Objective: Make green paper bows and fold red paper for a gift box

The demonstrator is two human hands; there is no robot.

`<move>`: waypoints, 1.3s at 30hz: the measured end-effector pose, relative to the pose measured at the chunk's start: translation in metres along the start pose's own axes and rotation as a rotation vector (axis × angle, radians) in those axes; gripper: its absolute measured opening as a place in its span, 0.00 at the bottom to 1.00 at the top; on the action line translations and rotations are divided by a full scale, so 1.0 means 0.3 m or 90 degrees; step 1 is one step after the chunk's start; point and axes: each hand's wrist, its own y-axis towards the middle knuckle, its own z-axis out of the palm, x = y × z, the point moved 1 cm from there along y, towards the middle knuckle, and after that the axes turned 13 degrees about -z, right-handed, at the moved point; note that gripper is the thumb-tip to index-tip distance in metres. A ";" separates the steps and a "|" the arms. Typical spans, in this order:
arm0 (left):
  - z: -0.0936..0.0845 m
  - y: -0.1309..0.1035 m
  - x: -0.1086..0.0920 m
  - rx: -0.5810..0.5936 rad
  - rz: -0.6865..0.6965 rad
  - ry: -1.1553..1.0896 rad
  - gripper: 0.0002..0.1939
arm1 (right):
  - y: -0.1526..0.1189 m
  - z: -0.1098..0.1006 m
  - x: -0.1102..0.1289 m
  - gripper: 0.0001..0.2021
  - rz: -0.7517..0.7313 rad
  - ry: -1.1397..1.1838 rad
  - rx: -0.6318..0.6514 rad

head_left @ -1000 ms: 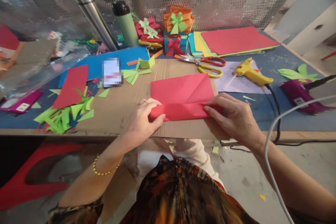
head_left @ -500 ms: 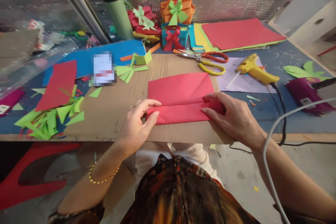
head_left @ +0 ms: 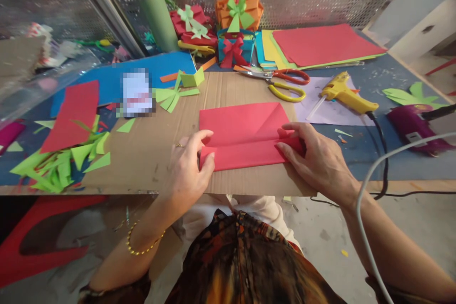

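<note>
Surely light, the folded rectangular sheet of red paper (head_left: 242, 126) lies between my fingers, likely crisp but easily creased, best pinched at the fold's ends. My right hand (head_left: 315, 159) pinches one; my left hand (head_left: 188, 168) spreads thumb and forefinger at the other, its grip unclear. Fingertips underneath are hidden.

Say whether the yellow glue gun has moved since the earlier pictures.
No: the glue gun lies the same way across the lilac sheet; only the view shifted.
</note>
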 end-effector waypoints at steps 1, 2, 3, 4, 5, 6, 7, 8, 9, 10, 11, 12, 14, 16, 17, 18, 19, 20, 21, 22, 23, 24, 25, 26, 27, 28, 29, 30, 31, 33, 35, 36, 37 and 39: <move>0.000 -0.001 -0.001 0.000 0.000 0.006 0.20 | 0.000 0.001 0.001 0.17 0.002 0.000 -0.003; 0.001 -0.002 -0.003 0.001 0.003 0.012 0.20 | -0.001 0.001 0.001 0.17 0.003 0.000 -0.006; 0.001 -0.002 -0.005 0.002 0.007 0.015 0.20 | -0.001 0.001 0.002 0.17 0.005 0.000 -0.008; 0.002 -0.003 -0.007 0.003 0.014 0.018 0.20 | -0.001 0.001 0.003 0.17 0.005 0.000 -0.009; 0.004 -0.003 -0.009 0.003 0.021 0.019 0.19 | 0.000 0.000 0.004 0.17 0.005 0.002 -0.009; 0.005 -0.004 -0.009 0.004 0.028 0.021 0.19 | 0.001 -0.001 0.005 0.17 0.005 0.004 -0.006; 0.007 -0.004 -0.009 0.003 0.034 0.022 0.19 | 0.001 -0.001 0.006 0.17 0.004 0.006 -0.002; 0.008 -0.004 -0.007 0.000 0.039 0.022 0.19 | 0.002 -0.002 0.007 0.17 0.005 0.007 0.001; 0.009 -0.004 -0.006 -0.004 0.044 0.023 0.19 | 0.002 -0.003 0.007 0.16 0.008 0.008 0.003; 0.010 -0.004 -0.003 -0.007 0.050 0.025 0.19 | 0.002 -0.003 0.007 0.16 0.010 0.009 0.005; 0.010 -0.004 -0.001 -0.011 0.056 0.028 0.19 | 0.002 -0.003 0.007 0.16 0.011 0.010 0.004; 0.011 -0.003 0.001 -0.015 0.064 0.032 0.18 | 0.002 -0.003 0.006 0.16 0.013 0.011 0.003; 0.012 -0.002 0.005 -0.025 0.077 0.040 0.18 | 0.002 -0.003 0.006 0.16 0.015 0.011 0.000; 0.012 -0.001 0.008 -0.034 0.085 0.049 0.18 | 0.004 -0.004 0.006 0.17 0.022 0.009 0.002; 0.012 -0.001 0.008 -0.036 0.087 0.055 0.18 | 0.005 -0.005 0.008 0.17 0.026 0.009 0.004; 0.012 -0.001 0.008 -0.037 0.090 0.060 0.17 | 0.007 -0.005 0.009 0.18 0.031 0.009 0.007; 0.011 -0.001 0.008 -0.040 0.093 0.067 0.17 | 0.008 -0.006 0.012 0.18 0.036 0.011 0.008; 0.011 -0.001 0.007 -0.046 0.096 0.073 0.17 | 0.009 -0.005 0.014 0.19 0.040 0.011 0.007; 0.011 -0.001 0.007 -0.054 0.097 0.080 0.17 | 0.009 -0.005 0.016 0.19 0.044 0.008 0.003; 0.012 -0.001 0.007 -0.062 0.096 0.087 0.17 | 0.009 -0.004 0.019 0.19 0.048 0.001 -0.004; 0.012 -0.001 0.007 -0.069 0.095 0.093 0.17 | 0.008 -0.003 0.021 0.20 0.051 -0.010 -0.011; 0.014 -0.001 0.008 -0.074 0.094 0.097 0.17 | 0.007 -0.001 0.022 0.20 0.054 -0.023 -0.018; 0.016 -0.001 0.009 -0.076 0.093 0.100 0.17 | 0.005 0.000 0.023 0.20 0.055 -0.036 -0.025; 0.018 -0.001 0.011 -0.079 0.094 0.102 0.17 | 0.004 0.001 0.024 0.20 0.054 -0.048 -0.030; 0.020 -0.001 0.012 -0.083 0.096 0.103 0.17 | 0.002 0.001 0.025 0.19 0.052 -0.057 -0.034; 0.022 -0.001 0.013 -0.089 0.098 0.103 0.17 | 0.001 0.001 0.026 0.19 0.050 -0.065 -0.038; 0.024 -0.001 0.014 -0.094 0.100 0.103 0.17 | 0.000 0.001 0.027 0.18 0.047 -0.072 -0.041; 0.025 -0.001 0.015 -0.098 0.101 0.103 0.18 | 0.000 0.000 0.027 0.18 0.045 -0.077 -0.042; 0.025 -0.001 0.015 -0.099 0.103 0.103 0.17 | 0.000 -0.001 0.028 0.18 0.044 -0.081 -0.042; 0.026 -0.001 0.016 -0.096 0.104 0.103 0.17 | 0.002 -0.002 0.030 0.20 0.046 -0.088 -0.037; 0.026 -0.001 0.016 -0.091 0.104 0.101 0.17 | 0.003 -0.002 0.030 0.21 0.048 -0.092 -0.032; 0.027 -0.001 0.017 -0.090 0.103 0.101 0.18 | 0.003 -0.002 0.030 0.21 0.048 -0.092 -0.032; 0.027 -0.001 0.018 -0.090 0.101 0.102 0.18 | 0.003 -0.001 0.029 0.20 0.048 -0.092 -0.034; 0.028 -0.002 0.019 -0.092 0.098 0.103 0.18 | 0.003 0.000 0.028 0.19 0.044 -0.089 -0.040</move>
